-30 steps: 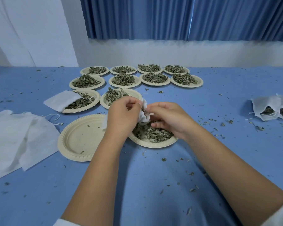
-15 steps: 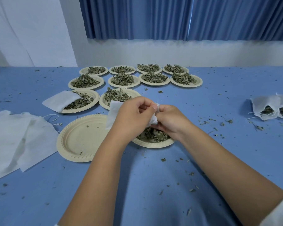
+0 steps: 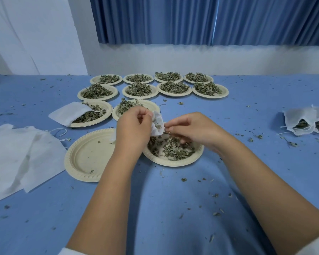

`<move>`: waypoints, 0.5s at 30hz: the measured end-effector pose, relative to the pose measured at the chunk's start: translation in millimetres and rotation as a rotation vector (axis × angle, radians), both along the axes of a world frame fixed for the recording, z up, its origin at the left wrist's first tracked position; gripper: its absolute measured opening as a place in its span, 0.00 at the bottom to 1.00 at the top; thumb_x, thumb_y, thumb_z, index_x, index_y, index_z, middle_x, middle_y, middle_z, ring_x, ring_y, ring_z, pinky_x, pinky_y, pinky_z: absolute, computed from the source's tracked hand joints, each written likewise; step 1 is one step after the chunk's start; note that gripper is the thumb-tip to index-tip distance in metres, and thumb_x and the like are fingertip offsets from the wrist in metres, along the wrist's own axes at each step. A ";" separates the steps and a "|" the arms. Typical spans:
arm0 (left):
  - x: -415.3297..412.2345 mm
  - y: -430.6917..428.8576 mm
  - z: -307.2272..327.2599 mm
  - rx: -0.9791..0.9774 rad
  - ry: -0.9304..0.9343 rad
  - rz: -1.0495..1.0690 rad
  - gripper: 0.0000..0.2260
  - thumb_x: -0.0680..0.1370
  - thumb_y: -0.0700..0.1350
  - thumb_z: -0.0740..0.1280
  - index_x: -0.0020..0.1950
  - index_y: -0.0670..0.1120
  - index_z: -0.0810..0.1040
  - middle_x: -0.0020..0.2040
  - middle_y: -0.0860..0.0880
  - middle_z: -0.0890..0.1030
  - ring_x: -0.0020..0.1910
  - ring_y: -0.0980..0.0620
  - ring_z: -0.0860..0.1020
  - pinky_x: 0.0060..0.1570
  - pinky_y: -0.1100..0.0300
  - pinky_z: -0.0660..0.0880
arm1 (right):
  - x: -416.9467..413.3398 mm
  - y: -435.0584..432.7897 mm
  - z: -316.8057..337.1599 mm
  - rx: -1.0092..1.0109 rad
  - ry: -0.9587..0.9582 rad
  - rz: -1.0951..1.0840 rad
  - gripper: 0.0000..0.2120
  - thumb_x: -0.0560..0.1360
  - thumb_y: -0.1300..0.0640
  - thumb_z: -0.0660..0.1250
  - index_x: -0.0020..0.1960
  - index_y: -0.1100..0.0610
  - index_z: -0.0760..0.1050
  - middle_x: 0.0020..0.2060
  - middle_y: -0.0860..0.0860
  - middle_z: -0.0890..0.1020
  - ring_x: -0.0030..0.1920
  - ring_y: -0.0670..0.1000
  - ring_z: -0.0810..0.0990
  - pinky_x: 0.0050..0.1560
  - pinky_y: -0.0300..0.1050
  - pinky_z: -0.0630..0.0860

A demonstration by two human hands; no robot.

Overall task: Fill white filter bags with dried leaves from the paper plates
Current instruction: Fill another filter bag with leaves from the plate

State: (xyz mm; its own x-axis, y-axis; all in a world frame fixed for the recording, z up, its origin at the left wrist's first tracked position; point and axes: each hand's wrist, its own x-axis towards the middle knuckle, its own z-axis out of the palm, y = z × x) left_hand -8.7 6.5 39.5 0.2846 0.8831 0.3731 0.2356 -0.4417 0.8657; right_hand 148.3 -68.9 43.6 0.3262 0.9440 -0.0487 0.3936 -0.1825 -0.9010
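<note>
One bag [image 3: 157,126]: small and white, held at frame centre with its mouth open and leaf bits showing inside. It hangs above the far edge of the near plate [image 3: 173,163].
Left hand [image 3: 134,129]: fingers curled, pinching the bag's upper left edge.
Right hand [image 3: 190,128]: fingertips pinched together on the bag's right edge. Whether leaves are also between them cannot be told.
Near plate: just below centre, under both hands, holding a thin layer of dried leaves [image 3: 175,150].
Empty plate [image 3: 87,155]: left of the near plate, with a few crumbs on it. The left forearm hides whether the two touch.
Middle plates: two, above the hands. The left one [image 3: 108,112] carries leaves and a flat bag [image 3: 68,114] overhanging its left rim. The right one [image 3: 153,105] is partly hidden by the left hand.
Far plates [image 3: 173,94]: eight, in two rows of four at upper centre, each heaped with leaves.
Spare bags [image 3: 17,153]: a flat white pile with drawstrings at the left edge.
Filled bags [image 3: 302,122]: two at the right edge, leaves showing at their mouths.
Table [image 3: 155,208]: blue cover strewn with leaf crumbs.
Background: blue curtain [image 3: 210,19] above a white wall [image 3: 173,57].
</note>
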 end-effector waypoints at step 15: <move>-6.3 7.5 -2.3 -0.086 -0.061 0.001 0.06 0.79 0.41 0.66 0.45 0.50 0.80 0.40 0.54 0.80 0.37 0.58 0.77 0.41 0.61 0.75 | -10.0 4.7 -20.7 -0.032 -0.620 0.166 0.15 0.70 0.48 0.77 0.55 0.46 0.82 0.45 0.40 0.76 0.48 0.43 0.74 0.46 0.34 0.71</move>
State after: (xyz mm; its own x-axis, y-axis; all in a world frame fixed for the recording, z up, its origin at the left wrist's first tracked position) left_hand -15.1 14.0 37.2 0.2625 0.9128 0.3130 0.1815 -0.3652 0.9130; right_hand 138.3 -64.3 22.9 0.1528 0.9856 0.0727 0.8651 -0.0978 -0.4920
